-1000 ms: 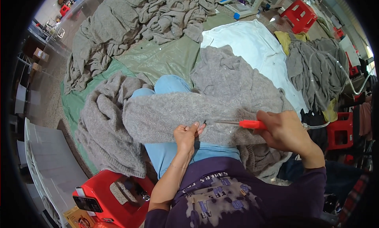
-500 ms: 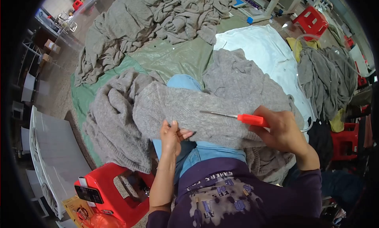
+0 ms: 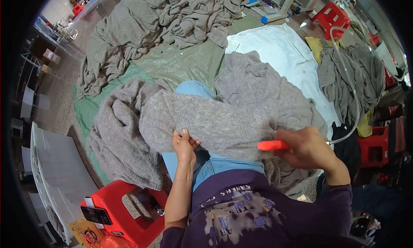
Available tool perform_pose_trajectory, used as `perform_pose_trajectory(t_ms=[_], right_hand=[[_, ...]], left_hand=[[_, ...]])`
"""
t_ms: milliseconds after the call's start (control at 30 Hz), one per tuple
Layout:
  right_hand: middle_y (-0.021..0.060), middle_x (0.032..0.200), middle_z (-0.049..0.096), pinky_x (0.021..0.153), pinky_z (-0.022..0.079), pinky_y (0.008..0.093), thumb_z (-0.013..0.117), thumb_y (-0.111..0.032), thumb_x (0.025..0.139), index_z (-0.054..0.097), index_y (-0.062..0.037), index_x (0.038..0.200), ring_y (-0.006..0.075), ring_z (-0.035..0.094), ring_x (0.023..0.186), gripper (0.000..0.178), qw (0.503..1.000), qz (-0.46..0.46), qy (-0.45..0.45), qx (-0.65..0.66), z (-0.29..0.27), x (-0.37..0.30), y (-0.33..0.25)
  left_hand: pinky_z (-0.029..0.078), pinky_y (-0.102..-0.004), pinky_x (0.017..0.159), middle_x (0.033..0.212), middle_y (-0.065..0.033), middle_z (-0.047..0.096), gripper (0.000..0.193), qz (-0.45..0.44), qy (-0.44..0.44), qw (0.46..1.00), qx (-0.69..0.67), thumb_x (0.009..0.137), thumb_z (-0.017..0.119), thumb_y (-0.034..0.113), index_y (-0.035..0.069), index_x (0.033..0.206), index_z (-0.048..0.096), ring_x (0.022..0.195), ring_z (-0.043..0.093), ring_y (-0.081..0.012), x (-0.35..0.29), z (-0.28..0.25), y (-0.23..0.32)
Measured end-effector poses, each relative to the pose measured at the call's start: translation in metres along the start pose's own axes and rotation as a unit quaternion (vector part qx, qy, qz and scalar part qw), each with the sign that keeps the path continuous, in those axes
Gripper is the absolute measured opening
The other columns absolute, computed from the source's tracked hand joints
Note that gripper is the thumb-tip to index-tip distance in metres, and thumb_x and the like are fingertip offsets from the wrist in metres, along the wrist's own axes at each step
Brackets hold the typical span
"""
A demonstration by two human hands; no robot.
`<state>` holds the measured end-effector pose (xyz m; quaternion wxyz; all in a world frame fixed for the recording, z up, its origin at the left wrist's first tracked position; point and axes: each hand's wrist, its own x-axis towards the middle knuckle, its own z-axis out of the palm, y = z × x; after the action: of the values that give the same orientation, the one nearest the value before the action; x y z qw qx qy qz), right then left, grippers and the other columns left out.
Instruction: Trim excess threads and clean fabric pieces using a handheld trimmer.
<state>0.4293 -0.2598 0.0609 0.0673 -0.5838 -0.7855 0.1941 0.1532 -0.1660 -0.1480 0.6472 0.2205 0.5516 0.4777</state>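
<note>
A grey knitted garment lies stretched across my lap, over blue jeans. My left hand is closed on its near edge, with the thumb on top and fingers curled under. My right hand grips a tool by its red handle; the slim metal shaft points left over the knit and is blurred now, its tip hard to make out. Whether the shaft touches the knit I cannot tell. More grey knitwear is bunched left of my lap, and another spread lies beyond it to the right.
A big heap of grey knitwear covers the far side of a green sheet. Beside it lies white cloth. A clear hose curves down on the right. A red stool with a phone stands at my left.
My right hand has lowered slightly, bringing the red-handled tool nearer my lap; its shaft has become blurred. The left hand keeps its hold on the knit. The whole view has shifted a little.
</note>
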Motion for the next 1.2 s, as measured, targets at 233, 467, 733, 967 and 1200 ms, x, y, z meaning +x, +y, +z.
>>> perform_pose_trajectory(t_ms=[233, 467, 733, 967, 1200], right_hand=[[0.0144, 0.102, 0.065, 0.073, 0.046, 0.0320, 0.070, 0.001, 0.077, 0.063, -0.0051, 0.111, 0.0258, 0.062, 0.094, 0.035, 0.963, 0.152, 0.192, 0.110, 0.000, 0.007, 0.013], [0.0144, 0.101, 0.067, 0.071, 0.050, 0.0304, 0.074, -0.012, 0.079, 0.056, -0.0090, 0.125, 0.0260, 0.066, 0.080, 0.049, 0.962, 0.121, 0.218, 0.114, 0.024, 0.009, 0.029], [0.0120, 0.095, 0.067, 0.071, 0.051, 0.0316, 0.073, -0.012, 0.079, 0.050, -0.0129, 0.133, 0.0243, 0.066, 0.077, 0.059, 0.951, 0.128, 0.241, 0.148, 0.034, 0.005, 0.051], [0.0102, 0.091, 0.067, 0.072, 0.051, 0.0324, 0.073, -0.013, 0.078, 0.048, -0.0135, 0.134, 0.0233, 0.066, 0.077, 0.061, 0.941, 0.164, 0.253, 0.156, 0.032, -0.007, 0.058], [0.0119, 0.118, 0.062, 0.077, 0.051, 0.0312, 0.076, -0.013, 0.076, 0.045, -0.0140, 0.136, 0.0244, 0.067, 0.089, 0.068, 0.944, 0.170, 0.185, 0.215, 0.043, 0.007, 0.055]], left_hand=[[0.051, -0.0393, 0.071, 0.109, -0.0156, 0.054, 0.045, 0.574, -0.138, 0.654, 0.474, 0.077, 0.071, 0.016, 0.005, 0.116, 0.053, 0.089, 0.059, -0.0284, -0.064, 0.071, 0.028], [0.050, -0.0450, 0.069, 0.109, -0.0128, 0.054, 0.042, 0.335, -0.387, 0.544, 0.665, 0.072, 0.075, 0.023, 0.012, 0.109, 0.058, 0.089, 0.060, -0.0334, -0.027, 0.128, -0.046], [0.051, -0.0447, 0.063, 0.089, -0.0117, 0.058, 0.030, 0.417, -0.384, 0.590, 0.575, 0.076, 0.071, 0.026, 0.007, 0.097, 0.061, 0.079, 0.064, -0.0353, -0.041, 0.150, -0.022], [0.050, -0.0391, 0.064, 0.085, -0.0140, 0.064, 0.013, 0.495, -0.273, 0.724, 0.395, 0.079, 0.064, 0.008, 0.005, 0.092, 0.064, 0.077, 0.063, -0.0344, -0.035, 0.126, 0.026], [0.049, -0.0293, 0.075, 0.096, -0.0088, 0.062, 0.017, 0.507, 0.075, 0.840, 0.179, 0.095, 0.049, 0.006, -0.003, 0.106, 0.059, 0.083, 0.060, -0.0168, 0.028, -0.053, 0.161]])
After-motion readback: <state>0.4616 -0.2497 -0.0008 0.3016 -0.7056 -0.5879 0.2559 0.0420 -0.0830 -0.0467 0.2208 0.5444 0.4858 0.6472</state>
